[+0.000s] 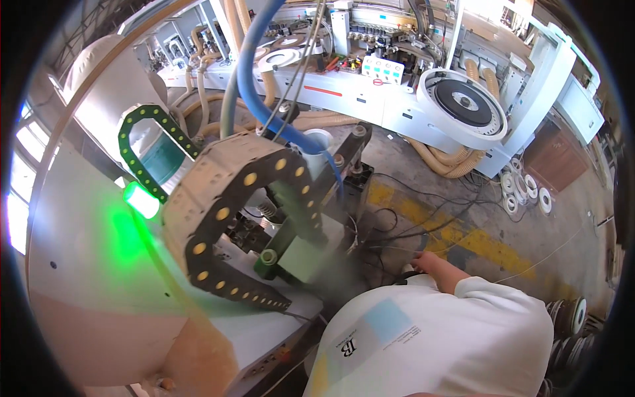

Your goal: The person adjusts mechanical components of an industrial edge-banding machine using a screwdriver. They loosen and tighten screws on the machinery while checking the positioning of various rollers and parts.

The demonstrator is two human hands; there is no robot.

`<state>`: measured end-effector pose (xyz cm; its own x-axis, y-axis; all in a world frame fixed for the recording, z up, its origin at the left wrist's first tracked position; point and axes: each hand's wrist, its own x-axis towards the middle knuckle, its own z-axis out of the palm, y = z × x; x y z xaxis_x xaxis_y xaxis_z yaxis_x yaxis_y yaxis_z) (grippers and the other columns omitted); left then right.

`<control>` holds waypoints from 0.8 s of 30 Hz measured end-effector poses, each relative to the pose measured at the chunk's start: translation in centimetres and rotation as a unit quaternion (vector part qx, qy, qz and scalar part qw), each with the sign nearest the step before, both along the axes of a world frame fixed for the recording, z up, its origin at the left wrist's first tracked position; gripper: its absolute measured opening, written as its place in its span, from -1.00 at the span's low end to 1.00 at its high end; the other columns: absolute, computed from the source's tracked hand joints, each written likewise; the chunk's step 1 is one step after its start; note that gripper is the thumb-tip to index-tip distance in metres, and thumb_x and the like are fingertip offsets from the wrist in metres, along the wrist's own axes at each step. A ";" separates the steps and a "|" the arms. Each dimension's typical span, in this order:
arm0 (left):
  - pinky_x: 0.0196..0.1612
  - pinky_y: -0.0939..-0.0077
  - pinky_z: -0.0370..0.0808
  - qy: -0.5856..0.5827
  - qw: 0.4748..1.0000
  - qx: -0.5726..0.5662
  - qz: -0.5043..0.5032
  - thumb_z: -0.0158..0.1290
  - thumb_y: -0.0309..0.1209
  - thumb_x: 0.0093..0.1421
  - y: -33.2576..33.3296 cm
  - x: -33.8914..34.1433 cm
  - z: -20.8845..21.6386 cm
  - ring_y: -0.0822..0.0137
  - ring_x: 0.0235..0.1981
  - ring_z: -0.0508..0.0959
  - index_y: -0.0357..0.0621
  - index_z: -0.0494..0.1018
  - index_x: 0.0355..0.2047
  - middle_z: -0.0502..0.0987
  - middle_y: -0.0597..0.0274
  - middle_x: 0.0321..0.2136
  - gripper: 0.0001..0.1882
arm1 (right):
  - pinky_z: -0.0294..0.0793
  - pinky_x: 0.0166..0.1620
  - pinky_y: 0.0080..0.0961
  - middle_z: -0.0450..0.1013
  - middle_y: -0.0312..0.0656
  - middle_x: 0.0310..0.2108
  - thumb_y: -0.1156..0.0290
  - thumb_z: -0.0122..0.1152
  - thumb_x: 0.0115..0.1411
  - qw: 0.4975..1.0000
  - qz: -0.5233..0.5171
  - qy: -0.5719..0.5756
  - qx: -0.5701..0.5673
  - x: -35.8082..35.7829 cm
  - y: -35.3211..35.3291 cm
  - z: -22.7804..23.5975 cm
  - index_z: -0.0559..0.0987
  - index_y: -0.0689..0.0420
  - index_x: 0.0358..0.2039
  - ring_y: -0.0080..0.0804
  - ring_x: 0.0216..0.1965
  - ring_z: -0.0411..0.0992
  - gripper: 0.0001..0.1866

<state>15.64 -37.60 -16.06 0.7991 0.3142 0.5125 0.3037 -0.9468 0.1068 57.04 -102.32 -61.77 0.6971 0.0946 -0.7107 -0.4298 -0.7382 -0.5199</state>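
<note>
Neither my left hand nor my right hand shows. At the lower edge is a thin skin-toned sliver, too little to tell what it is. Right in front of me a person in a white printed shirt (450, 337) bends forward, the back turned to me. That person's forearm (442, 270) reaches forward past a machine, and its fingers are too small to read. To the left of the person, a black cable chain (218, 231) with yellow round plugs arches over the machine. Beneath it sit a pale block (311, 255) and a bolted metal bracket (268, 258), partly blurred.
A green lamp (141, 200) glows on the white machine housing (92, 278) at left. A blue hose (248, 73) hangs overhead. Behind stands a long white machine (317, 92) with a round black disc (463, 102). Loose cables (423, 225) cross the floor; white rings (519, 185) lie at right.
</note>
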 end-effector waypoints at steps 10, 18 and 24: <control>0.15 0.18 0.48 0.138 0.709 -0.540 -0.431 0.14 0.04 0.24 -31.9 26.0 -12.7 0.01 0.07 0.59 -0.32 0.55 0.10 0.54 -0.14 0.12 -0.33 | 0.59 -0.28 -0.38 0.66 -0.20 -0.31 0.16 0.30 0.27 0.960 0.229 -0.157 0.044 8.0 -11.4 -13.0 0.73 0.10 -0.15 -0.42 -0.37 0.60 -0.70; 0.40 0.19 0.19 0.141 0.502 -0.735 -0.433 0.00 -0.07 0.36 -50.8 43.9 -19.2 -0.02 0.35 0.34 -0.30 0.49 0.23 0.39 -0.09 0.32 -0.39 | 0.56 -0.32 -0.48 0.65 -0.24 -0.27 0.16 0.26 0.27 0.971 -0.126 0.092 0.181 16.6 -27.5 -9.4 0.67 0.04 -0.08 -0.45 -0.40 0.57 -0.70; 0.41 0.25 0.19 0.247 0.459 -0.729 -0.444 -0.07 -0.09 0.47 -56.7 53.7 -20.9 0.09 0.39 0.31 -0.30 0.41 0.29 0.35 -0.03 0.37 -0.42 | 0.52 -0.42 -0.45 0.65 -0.28 -0.24 0.15 0.24 0.31 0.960 -0.163 0.109 0.200 21.1 -35.2 -9.5 0.63 0.05 -0.03 -0.45 -0.44 0.55 -0.68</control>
